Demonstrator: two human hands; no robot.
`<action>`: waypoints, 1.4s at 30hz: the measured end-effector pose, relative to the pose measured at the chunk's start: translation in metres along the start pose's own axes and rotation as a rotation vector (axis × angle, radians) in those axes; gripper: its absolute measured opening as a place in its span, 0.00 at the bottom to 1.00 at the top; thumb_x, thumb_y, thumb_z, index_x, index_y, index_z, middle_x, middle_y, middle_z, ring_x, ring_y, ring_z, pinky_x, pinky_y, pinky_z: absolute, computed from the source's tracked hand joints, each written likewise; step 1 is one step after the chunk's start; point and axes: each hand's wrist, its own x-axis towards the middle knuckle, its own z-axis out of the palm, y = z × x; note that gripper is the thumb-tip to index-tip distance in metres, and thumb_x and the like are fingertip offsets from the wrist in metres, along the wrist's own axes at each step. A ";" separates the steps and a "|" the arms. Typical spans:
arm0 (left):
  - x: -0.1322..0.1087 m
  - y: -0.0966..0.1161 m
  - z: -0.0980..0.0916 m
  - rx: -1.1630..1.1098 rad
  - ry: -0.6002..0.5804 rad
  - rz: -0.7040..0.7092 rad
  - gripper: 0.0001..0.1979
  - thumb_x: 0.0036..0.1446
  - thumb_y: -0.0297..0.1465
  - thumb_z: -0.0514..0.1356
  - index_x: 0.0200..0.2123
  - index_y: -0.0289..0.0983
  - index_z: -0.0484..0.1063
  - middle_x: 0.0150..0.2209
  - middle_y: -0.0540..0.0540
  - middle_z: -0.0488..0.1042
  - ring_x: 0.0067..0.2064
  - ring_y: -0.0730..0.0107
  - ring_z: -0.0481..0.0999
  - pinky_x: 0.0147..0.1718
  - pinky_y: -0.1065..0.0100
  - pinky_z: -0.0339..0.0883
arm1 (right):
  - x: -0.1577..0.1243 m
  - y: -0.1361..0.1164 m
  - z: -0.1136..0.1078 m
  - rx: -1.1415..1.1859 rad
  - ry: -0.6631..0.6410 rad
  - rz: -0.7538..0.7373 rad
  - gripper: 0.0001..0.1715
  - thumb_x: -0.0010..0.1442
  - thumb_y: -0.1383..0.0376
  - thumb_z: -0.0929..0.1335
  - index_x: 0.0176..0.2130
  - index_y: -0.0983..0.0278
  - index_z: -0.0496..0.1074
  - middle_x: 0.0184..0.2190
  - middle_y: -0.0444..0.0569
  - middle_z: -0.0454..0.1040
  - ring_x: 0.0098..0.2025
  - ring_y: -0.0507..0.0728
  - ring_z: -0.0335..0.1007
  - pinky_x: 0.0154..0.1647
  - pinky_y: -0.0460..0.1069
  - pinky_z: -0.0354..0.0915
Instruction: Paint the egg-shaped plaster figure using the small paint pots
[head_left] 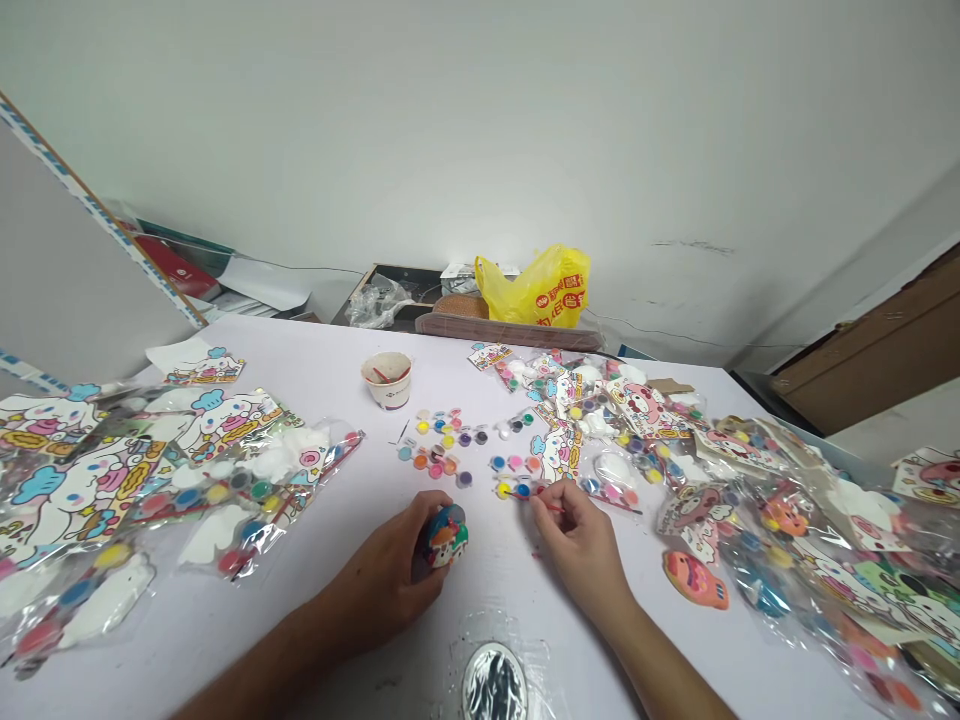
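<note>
My left hand (394, 560) is closed around a small painted figurine (448, 537) in blue, green, white and red, held just above the table. Between the fingertips of my right hand (581, 535) is a thin red paintbrush (553, 507), its tip pointing left at a blue paint pot (523, 491). Whether the bristles touch the paint is too small to tell. Beside it sits a yellow paint pot (503, 490). More small pots (448, 440) in many colours lie in strips beyond my hands. A paper cup (388, 380) with a red stick inside stands behind them.
Clear bags of painting kits (247, 470) cover the table's left side, and more kit bags (652, 410) spread over the right. A painted pink and orange piece (695, 580) lies right of my right hand. A round shiny disc (495, 682) is at the near edge. A yellow bag (536, 287) stands behind.
</note>
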 end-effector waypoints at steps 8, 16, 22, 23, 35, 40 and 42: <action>0.001 0.001 0.000 0.010 -0.005 0.018 0.21 0.61 0.29 0.57 0.55 0.43 0.55 0.47 0.45 0.72 0.44 0.61 0.74 0.43 0.63 0.69 | 0.000 0.003 0.000 0.003 0.012 0.006 0.17 0.63 0.56 0.66 0.27 0.60 0.59 0.21 0.37 0.54 0.23 0.51 0.50 0.26 0.46 0.51; 0.000 0.002 0.000 0.029 -0.002 -0.008 0.20 0.61 0.29 0.57 0.54 0.43 0.55 0.47 0.45 0.73 0.43 0.62 0.74 0.41 0.65 0.69 | 0.000 0.002 -0.001 0.001 0.046 0.005 0.18 0.63 0.55 0.66 0.27 0.60 0.58 0.21 0.37 0.53 0.23 0.51 0.50 0.25 0.46 0.50; 0.001 0.001 0.000 0.028 0.000 0.014 0.21 0.60 0.28 0.57 0.54 0.44 0.54 0.46 0.47 0.72 0.42 0.64 0.74 0.43 0.64 0.69 | 0.000 0.004 0.001 -0.015 0.002 0.012 0.18 0.63 0.54 0.65 0.27 0.60 0.58 0.22 0.38 0.56 0.23 0.51 0.50 0.25 0.46 0.51; 0.001 0.001 0.000 0.031 0.002 0.015 0.21 0.60 0.28 0.57 0.54 0.44 0.54 0.46 0.47 0.72 0.42 0.64 0.74 0.43 0.64 0.69 | 0.000 0.004 0.002 -0.013 -0.006 0.014 0.19 0.63 0.54 0.65 0.27 0.60 0.58 0.22 0.38 0.56 0.23 0.51 0.50 0.25 0.46 0.51; 0.000 0.002 0.000 0.056 0.001 0.004 0.22 0.59 0.27 0.57 0.54 0.44 0.55 0.44 0.48 0.72 0.41 0.64 0.74 0.40 0.65 0.69 | 0.001 0.000 0.000 -0.016 0.053 0.001 0.20 0.62 0.54 0.66 0.25 0.60 0.56 0.21 0.37 0.53 0.23 0.51 0.49 0.25 0.45 0.50; -0.001 0.001 0.000 0.048 -0.003 0.011 0.22 0.58 0.27 0.57 0.54 0.44 0.55 0.46 0.48 0.72 0.42 0.64 0.74 0.42 0.65 0.68 | 0.000 0.000 0.000 0.008 0.041 0.015 0.19 0.63 0.54 0.66 0.27 0.60 0.58 0.21 0.38 0.53 0.23 0.51 0.49 0.24 0.45 0.49; -0.001 0.001 0.001 0.058 -0.002 0.013 0.22 0.58 0.26 0.57 0.54 0.45 0.54 0.46 0.48 0.71 0.42 0.64 0.73 0.42 0.65 0.68 | 0.000 0.000 -0.001 0.029 0.049 0.017 0.19 0.64 0.54 0.66 0.28 0.61 0.59 0.22 0.38 0.53 0.24 0.51 0.49 0.25 0.46 0.50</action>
